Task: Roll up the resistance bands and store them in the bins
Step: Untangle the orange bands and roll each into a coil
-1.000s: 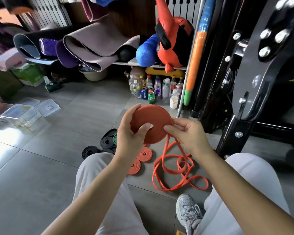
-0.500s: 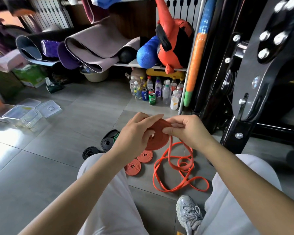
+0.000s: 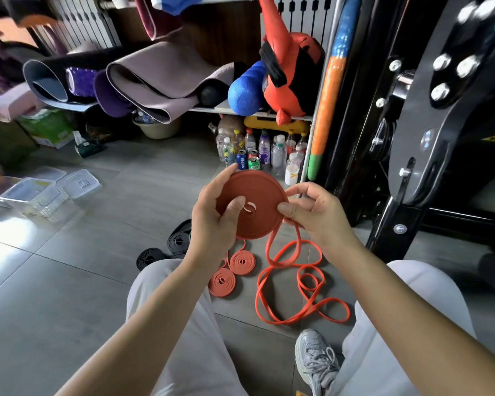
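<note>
Two hands work one orange-red resistance band in the single head view, seen from above over the person's pale-trousered knees.

Head view. The left hand (image 3: 212, 221) grips the rolled coil (image 3: 265, 192) of the band, which faces the camera as a flat disc. The thumb presses on its front face just beside the small centre opening, and the fingers curl over the upper left rim and behind it. The right hand (image 3: 317, 215) pinches the band at the coil's right edge between thumb and forefinger, with the remaining fingers loosely curled. From that pinch the unrolled tail (image 3: 279, 264) hangs down to the grey tiled floor (image 3: 69, 310), where it lies in loose, crossing loops between the knees and near a grey shoe (image 3: 316, 361).

Two small finished red coils (image 3: 242, 262) lie flat on the floor, touching each other, just below the left wrist. Black rolled bands (image 3: 150, 258) lie to their left, partly hidden by the left knee and forearm. Clear plastic bins (image 3: 35, 195) stand well apart at the left edge, with a loose lid (image 3: 79, 182) beside them; their contents cannot be made out.

Background: rolled mats (image 3: 160, 78) on a low shelf, a cluster of bottles and cans (image 3: 257, 155) on the floor under it, and a black machine frame (image 3: 412, 167) at right.
</note>
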Demonstrator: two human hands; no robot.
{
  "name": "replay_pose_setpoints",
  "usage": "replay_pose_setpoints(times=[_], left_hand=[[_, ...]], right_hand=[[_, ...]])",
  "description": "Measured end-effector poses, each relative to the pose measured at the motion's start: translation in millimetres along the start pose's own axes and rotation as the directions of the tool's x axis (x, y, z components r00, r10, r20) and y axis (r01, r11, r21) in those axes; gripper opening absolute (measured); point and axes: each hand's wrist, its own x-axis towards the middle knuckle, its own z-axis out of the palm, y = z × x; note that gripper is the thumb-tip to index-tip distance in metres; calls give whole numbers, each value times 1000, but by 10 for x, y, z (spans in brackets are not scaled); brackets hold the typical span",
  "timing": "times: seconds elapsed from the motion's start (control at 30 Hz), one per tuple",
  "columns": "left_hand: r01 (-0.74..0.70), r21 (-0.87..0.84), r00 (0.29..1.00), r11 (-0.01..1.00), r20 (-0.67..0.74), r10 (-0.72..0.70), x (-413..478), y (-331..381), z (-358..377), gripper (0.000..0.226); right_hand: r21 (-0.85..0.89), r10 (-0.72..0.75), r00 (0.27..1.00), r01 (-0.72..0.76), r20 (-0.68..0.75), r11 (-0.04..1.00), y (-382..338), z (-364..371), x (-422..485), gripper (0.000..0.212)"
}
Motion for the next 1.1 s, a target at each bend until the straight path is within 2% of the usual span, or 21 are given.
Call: replay_pose_setpoints(times=[0.1,0.2,0.37,0.57,0.67,0.77,0.83,0.97,1.1], left_hand=[[48,-69,999,996,-10,-49,-73,15,52,46],[138,-98,989,986,65,-132,-120,-19,18,29],[146,5,940,989,310,-140,20,1,-156,18],[162,101,927,982,326,-187,64,30,-190,23],[135,224,911,965,355,-210,32,18,-150,23],[59,287,879,956,439,-186,9,59,-111,4],[-23,335,864,942,480,-149,12,76,-97,18],[-55,380,903,923,413,-116,11,88,-60,21],[42,304,956,952,265,-127,39,50,-52,19]], right_hand=[[24,-6,1000,6,-8,1000,11,11,-3,24],[-86,-15,999,18,35,996,2,-57,25,27],[-270,20,983,31,183,962,-78,-111,19,28],[-340,19,972,64,234,938,-146,-55,52,30],[-410,16,967,92,253,908,-132,-45,50,31],[-430,14,964,106,266,897,-137,-29,48,31],[-431,8,962,115,272,895,-148,-18,51,32],[-374,9,970,84,242,924,-129,-21,39,32],[-245,-26,996,45,81,968,-47,-95,57,29]])
